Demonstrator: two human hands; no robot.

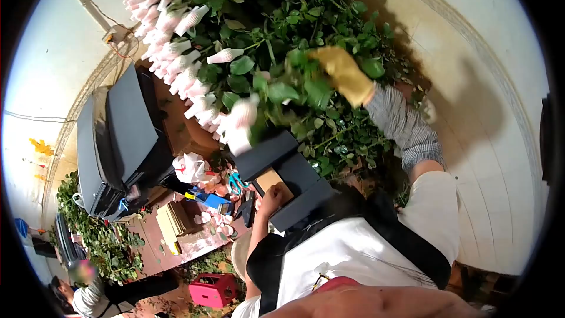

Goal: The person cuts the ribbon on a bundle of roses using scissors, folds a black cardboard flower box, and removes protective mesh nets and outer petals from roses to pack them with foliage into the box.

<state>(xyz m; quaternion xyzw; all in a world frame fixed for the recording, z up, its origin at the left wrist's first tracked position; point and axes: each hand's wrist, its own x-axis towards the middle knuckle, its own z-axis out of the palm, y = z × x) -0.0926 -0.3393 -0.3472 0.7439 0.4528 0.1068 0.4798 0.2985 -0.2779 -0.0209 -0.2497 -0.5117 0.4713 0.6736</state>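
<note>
My left hand [271, 201] is bare and closed, resting by a tan cardboard piece [275, 181] in a black box-like stand [302, 178]. What its fingers hold, if anything, is too small to tell. My right hand [344, 75], in a yellow glove, is closed round a leafy rose stem [297, 88], blurred by motion. A white-pink netted rose head [242, 115] appears at the stem's far end, over the stand. Beneath and beyond lies a big pile of leafy roses [282, 15], many heads wrapped in pale netting.
Left of the stand are teal scissors [236, 182], a blue box [218, 203], a white plastic bag [190, 168], petals and stacked cardboard [170, 224]. Large black panels [126, 123] stand farther left. A pink stool [213, 290] and another person [91, 297] show lower left.
</note>
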